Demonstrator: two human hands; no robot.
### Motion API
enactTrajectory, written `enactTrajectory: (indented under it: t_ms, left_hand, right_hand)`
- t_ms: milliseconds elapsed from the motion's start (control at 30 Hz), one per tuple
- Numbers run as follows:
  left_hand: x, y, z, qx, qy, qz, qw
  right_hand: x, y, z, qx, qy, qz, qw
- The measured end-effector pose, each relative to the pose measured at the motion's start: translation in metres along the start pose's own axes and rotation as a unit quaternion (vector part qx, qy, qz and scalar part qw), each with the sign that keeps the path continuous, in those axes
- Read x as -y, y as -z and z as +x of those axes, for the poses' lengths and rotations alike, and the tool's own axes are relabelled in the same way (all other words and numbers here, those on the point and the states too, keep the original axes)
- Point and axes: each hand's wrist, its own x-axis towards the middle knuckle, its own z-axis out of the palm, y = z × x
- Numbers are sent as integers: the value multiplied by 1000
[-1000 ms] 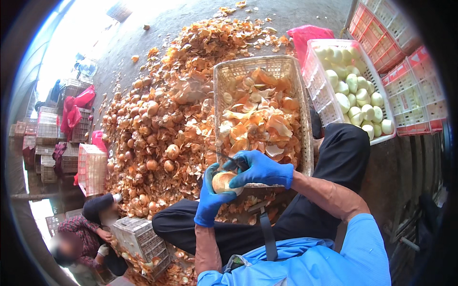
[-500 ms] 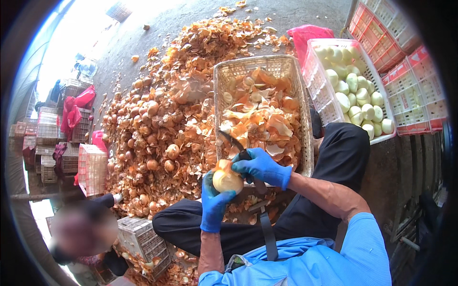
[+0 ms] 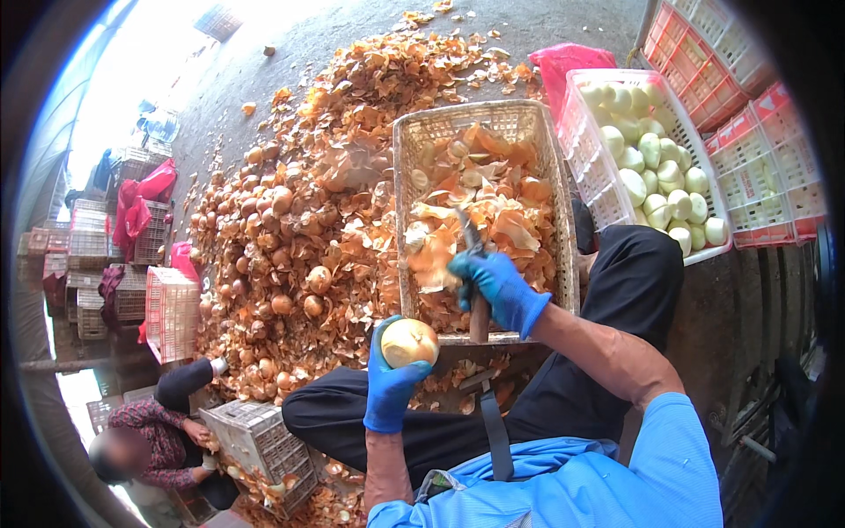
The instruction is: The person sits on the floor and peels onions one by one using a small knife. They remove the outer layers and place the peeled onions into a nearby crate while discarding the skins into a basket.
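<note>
My left hand point(image 3: 390, 380), in a blue glove, cups a partly peeled onion point(image 3: 410, 342), pale with some brown skin left on it. Up and to the right, over the near end of a crate, my gloved right hand point(image 3: 503, 290) is closed around a knife point(image 3: 480, 319) with a wooden handle and a dark blade pointing away from me. Beside its fingers is a blurred piece of onion skin point(image 3: 431, 262), apart from the onion. The white slatted crate point(image 3: 519, 126) in front of me holds loose skins and trimmings.
Unpeeled onions point(image 3: 264, 220) and skins cover the floor to the left. At the right, a white crate point(image 3: 576, 141) holds peeled onions point(image 3: 656, 176), with stacked red and white crates point(image 3: 748, 167) beyond. A co-worker point(image 3: 163, 436) sits at lower left by another crate point(image 3: 255, 431).
My right hand has moved up and right from the onion with the knife, and skin has come away from it. My left hand keeps the onion, now barer on top. The co-worker has leaned back.
</note>
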Motion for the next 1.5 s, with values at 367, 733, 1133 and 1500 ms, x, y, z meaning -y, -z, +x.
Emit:
enactTrajectory:
  t_ms: [367, 733, 1133, 1500]
  left_hand:
    - [43, 8, -2, -91, 97, -79, 988]
    - [73, 13, -5, -113, 72, -8, 991]
    - [64, 10, -6, -95, 68, 51, 992]
    - [56, 7, -6, -82, 74, 57, 992]
  right_hand:
    - [-49, 16, -22, 26, 102, -378, 920]
    - [-69, 28, -27, 65, 192, -645, 737]
    - [-92, 23, -48, 160, 148, -679, 701]
    - [-99, 15, -42, 165, 121, -701, 683]
